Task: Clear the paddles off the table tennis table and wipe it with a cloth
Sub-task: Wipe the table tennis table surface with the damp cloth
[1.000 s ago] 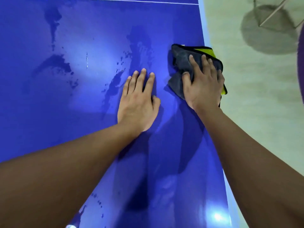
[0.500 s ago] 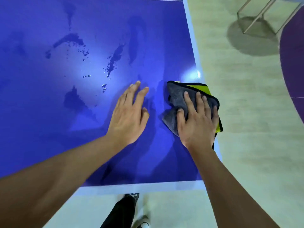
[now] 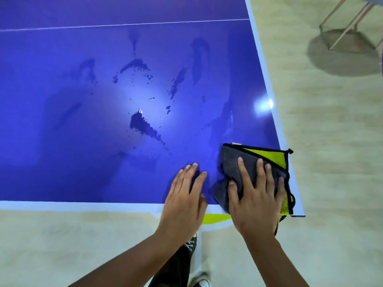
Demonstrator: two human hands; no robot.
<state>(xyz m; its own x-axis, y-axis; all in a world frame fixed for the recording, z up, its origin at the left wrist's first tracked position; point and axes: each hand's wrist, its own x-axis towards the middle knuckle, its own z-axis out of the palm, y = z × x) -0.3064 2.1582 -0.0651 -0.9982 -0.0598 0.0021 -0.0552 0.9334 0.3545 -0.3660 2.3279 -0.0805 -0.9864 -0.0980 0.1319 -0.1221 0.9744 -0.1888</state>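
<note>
View: head camera, looking down at the near right corner of the table [image 3: 62, 141].
Table: blue top with white edge lines.
Wet patches [image 3: 143, 125]: dark streaks and droplets across the middle of the top.
Cloth [image 3: 230, 162]: grey with a yellow-green side and black trim, lying crumpled on the near right corner, its lower edge hanging over the table's edge.
Right hand [image 3: 255, 199]: flat on the cloth, fingers straight and spread, pressing it down.
Left hand [image 3: 184, 195]: just beside the cloth, palm down on the table's near edge, fingers straight, holding nothing.
Floor [image 3: 331, 162]: pale wood.
Chair legs [image 3: 348, 27]: thin metal, top right.
Shoe [image 3: 191, 244]: dark, laced, under the left wrist.
</note>
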